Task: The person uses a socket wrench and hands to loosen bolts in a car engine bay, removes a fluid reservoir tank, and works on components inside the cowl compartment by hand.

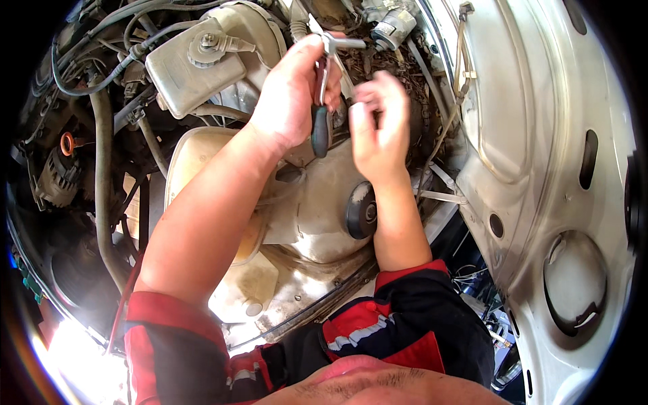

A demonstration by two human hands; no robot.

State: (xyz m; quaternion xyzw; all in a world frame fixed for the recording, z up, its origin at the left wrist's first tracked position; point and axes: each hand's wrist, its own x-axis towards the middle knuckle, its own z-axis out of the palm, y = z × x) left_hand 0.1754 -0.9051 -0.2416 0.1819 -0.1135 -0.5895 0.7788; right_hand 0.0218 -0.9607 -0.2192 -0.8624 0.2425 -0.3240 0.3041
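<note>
My left hand (289, 94) is closed round a screwdriver (320, 131), whose dark handle hangs below the fingers. Pinched at the top of the same hand is a short silvery metal piece (345, 43) that sticks out to the right; whether it joins the screwdriver's shaft I cannot tell. Just right of the tool is my right hand (381, 131), blurred by motion, its thumb and half-curled fingers apart with nothing visible between them. Both hands are above the engine bay, near a silver cylindrical part (393, 28) with dry leaves (358, 50) beside it.
A dirty white reservoir with a cap (196, 74) stands at the upper left, among hoses (101, 169) and cables. Beneath my forearms are a yellowed tank (196, 158) and a round black knob (362, 210). A pale metal panel with holes (520, 169) fills the right.
</note>
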